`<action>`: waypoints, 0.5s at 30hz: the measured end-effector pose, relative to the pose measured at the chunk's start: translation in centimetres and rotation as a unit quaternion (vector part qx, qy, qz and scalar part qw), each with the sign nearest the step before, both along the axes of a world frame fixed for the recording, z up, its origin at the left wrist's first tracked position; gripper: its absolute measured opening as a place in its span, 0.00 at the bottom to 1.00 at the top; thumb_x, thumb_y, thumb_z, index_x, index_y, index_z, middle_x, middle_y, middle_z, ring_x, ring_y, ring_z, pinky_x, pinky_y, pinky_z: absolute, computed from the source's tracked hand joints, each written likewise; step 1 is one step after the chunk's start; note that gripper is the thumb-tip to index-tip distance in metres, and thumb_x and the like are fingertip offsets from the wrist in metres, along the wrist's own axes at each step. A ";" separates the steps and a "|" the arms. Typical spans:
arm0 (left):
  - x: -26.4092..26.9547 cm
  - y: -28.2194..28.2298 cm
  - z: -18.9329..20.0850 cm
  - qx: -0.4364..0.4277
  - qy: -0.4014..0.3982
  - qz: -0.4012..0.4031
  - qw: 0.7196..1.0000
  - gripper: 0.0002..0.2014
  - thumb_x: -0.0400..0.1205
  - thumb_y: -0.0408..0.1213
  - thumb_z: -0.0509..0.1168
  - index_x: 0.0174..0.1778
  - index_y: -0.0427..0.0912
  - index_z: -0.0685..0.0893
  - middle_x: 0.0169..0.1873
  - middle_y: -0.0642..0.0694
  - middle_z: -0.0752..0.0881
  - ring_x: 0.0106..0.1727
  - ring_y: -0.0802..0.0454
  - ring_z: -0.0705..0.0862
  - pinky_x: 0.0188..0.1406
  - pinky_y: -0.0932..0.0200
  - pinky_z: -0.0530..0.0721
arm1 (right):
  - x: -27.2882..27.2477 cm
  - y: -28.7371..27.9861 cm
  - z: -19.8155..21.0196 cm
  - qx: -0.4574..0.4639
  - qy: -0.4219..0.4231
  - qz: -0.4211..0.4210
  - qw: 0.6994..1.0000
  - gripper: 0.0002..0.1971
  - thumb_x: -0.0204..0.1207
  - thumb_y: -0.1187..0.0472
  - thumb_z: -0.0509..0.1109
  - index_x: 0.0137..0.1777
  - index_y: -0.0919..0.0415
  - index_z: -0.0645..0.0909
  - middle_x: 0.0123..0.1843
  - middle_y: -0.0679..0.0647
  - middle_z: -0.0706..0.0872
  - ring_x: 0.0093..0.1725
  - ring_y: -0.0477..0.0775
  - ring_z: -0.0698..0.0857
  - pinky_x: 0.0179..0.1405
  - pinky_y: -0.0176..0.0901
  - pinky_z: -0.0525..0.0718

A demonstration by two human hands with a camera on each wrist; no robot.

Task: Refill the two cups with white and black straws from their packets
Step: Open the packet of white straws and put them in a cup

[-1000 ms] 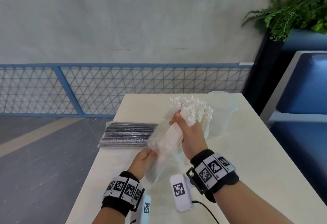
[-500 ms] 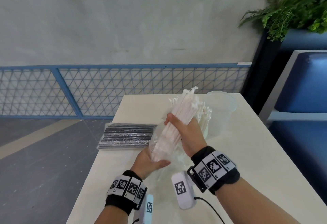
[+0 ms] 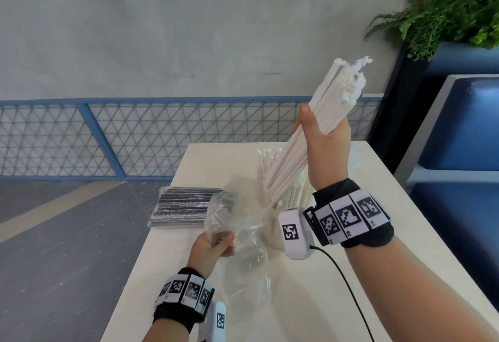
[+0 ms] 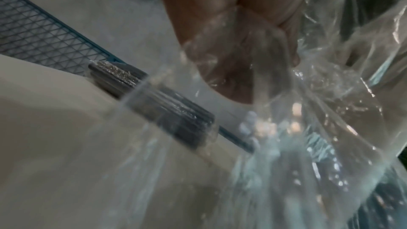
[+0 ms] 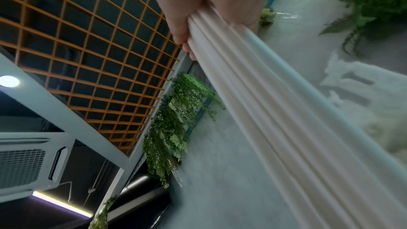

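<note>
My right hand point(image 3: 322, 136) grips a bundle of white straws point(image 3: 332, 104) and holds it tilted above the table; in the right wrist view the same white straws point(image 5: 253, 104) run out of the fist point(image 5: 211, 3). My left hand point(image 3: 213, 243) clutches the crumpled clear packet point(image 3: 237, 223) low on the table; the left wrist view shows the fingers point(image 4: 233, 62) wrapped in that clear plastic point(image 4: 330, 104). More white straws point(image 3: 286, 193) stand behind the raised bundle. A clear cup point(image 3: 355, 157) is mostly hidden behind my right wrist. The black straw packet point(image 3: 183, 205) lies sealed at the table's left edge.
The cream table point(image 3: 324, 287) is narrow, with floor dropping off on its left. A blue mesh railing point(image 3: 135, 136) runs behind it. A blue bench point(image 3: 464, 136) and a fern planter point(image 3: 445, 15) stand to the right. A cable point(image 3: 348, 285) trails from my right wrist camera.
My right hand has pulled the white straw bundle up and to the right, clear of the packet. My left hand has kept hold of the packet, which now sags crumpled.
</note>
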State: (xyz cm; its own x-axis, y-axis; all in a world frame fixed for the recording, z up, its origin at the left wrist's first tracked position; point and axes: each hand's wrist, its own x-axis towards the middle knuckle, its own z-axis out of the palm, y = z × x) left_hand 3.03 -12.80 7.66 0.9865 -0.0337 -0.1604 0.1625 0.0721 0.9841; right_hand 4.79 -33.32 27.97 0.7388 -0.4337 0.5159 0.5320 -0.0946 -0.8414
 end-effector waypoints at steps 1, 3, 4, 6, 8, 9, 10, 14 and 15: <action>0.0 0.1 0.0 0.001 -0.002 0.003 1.000 0.06 0.78 0.21 0.64 0.40 0.33 0.83 0.19 0.48 0.84 0.22 0.56 0.82 0.28 0.62 0.87 | 0.0 0.0 0.2 -0.008 -0.004 -0.003 1.000 0.17 0.76 0.55 0.69 0.45 0.73 0.79 0.30 0.51 0.82 0.33 0.45 0.82 0.38 0.37 0.81; 0.0 0.2 0.0 0.004 -0.007 0.010 1.000 0.07 0.78 0.21 0.64 0.39 0.35 0.83 0.18 0.48 0.83 0.22 0.56 0.82 0.29 0.62 0.87 | 0.1 0.3 0.1 -0.033 -0.002 -0.005 0.999 0.13 0.76 0.56 0.69 0.45 0.70 0.79 0.30 0.48 0.82 0.30 0.39 0.81 0.36 0.29 0.79; 0.0 0.3 0.1 0.004 -0.009 0.014 1.000 0.07 0.78 0.22 0.64 0.39 0.35 0.83 0.18 0.48 0.83 0.22 0.56 0.82 0.29 0.62 0.87 | 0.2 0.4 -0.1 -0.045 0.002 -0.007 0.999 0.12 0.77 0.57 0.70 0.45 0.68 0.78 0.30 0.48 0.82 0.30 0.38 0.81 0.35 0.27 0.79; 0.0 0.5 0.3 0.002 -0.014 0.025 1.000 0.07 0.78 0.22 0.63 0.39 0.35 0.84 0.18 0.48 0.83 0.22 0.56 0.81 0.28 0.62 0.87 | 0.2 0.3 -0.1 -0.044 0.001 -0.016 0.999 0.13 0.76 0.56 0.70 0.46 0.68 0.78 0.31 0.48 0.83 0.30 0.39 0.82 0.35 0.29 0.79; 0.0 0.7 0.5 -0.002 -0.019 0.034 0.999 0.07 0.79 0.23 0.63 0.37 0.35 0.83 0.18 0.48 0.83 0.22 0.57 0.81 0.28 0.63 0.86 | 0.5 -0.3 0.4 -0.025 -0.012 -0.032 0.999 0.18 0.75 0.52 0.70 0.47 0.71 0.79 0.32 0.48 0.83 0.31 0.41 0.82 0.36 0.31 0.80; 0.0 0.7 0.6 -0.004 -0.021 0.037 0.999 0.07 0.79 0.23 0.63 0.37 0.35 0.83 0.18 0.48 0.82 0.22 0.57 0.81 0.28 0.63 0.86 | 0.7 -0.7 0.8 -0.015 -0.021 -0.040 0.999 0.20 0.75 0.52 0.69 0.47 0.73 0.79 0.32 0.49 0.83 0.32 0.41 0.82 0.36 0.30 0.79; 0.0 0.8 0.6 -0.006 -0.021 0.039 0.999 0.08 0.79 0.23 0.63 0.36 0.35 0.83 0.18 0.48 0.82 0.22 0.57 0.81 0.28 0.63 0.86 | 0.8 -1.0 1.1 -0.006 -0.032 -0.042 0.999 0.20 0.75 0.53 0.69 0.48 0.74 0.79 0.33 0.50 0.83 0.33 0.42 0.83 0.36 0.30 0.79; 0.2 0.1 0.8 -0.021 -0.021 0.040 0.999 0.08 0.79 0.23 0.62 0.36 0.34 0.82 0.18 0.49 0.82 0.21 0.57 0.81 0.28 0.63 0.86 | 1.2 -0.7 1.1 -0.019 -0.033 -0.040 0.998 0.15 0.76 0.57 0.70 0.51 0.71 0.79 0.37 0.52 0.84 0.35 0.38 0.82 0.37 0.23 0.77; 0.2 -0.2 1.0 -0.025 -0.023 0.039 0.999 0.08 0.79 0.23 0.62 0.36 0.34 0.82 0.18 0.49 0.82 0.21 0.56 0.81 0.28 0.62 0.86 | 1.2 -0.4 0.6 -0.039 -0.018 -0.035 0.998 0.14 0.76 0.59 0.70 0.51 0.72 0.80 0.38 0.52 0.85 0.36 0.36 0.82 0.37 0.21 0.76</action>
State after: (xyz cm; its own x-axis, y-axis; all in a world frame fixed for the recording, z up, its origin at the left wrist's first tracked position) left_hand 3.23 -12.99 8.62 0.9927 0.0360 -0.1153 0.1096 0.1325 0.9851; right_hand 5.94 -33.73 28.58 0.6883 -0.4407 0.5762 0.5525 -0.1963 -0.8101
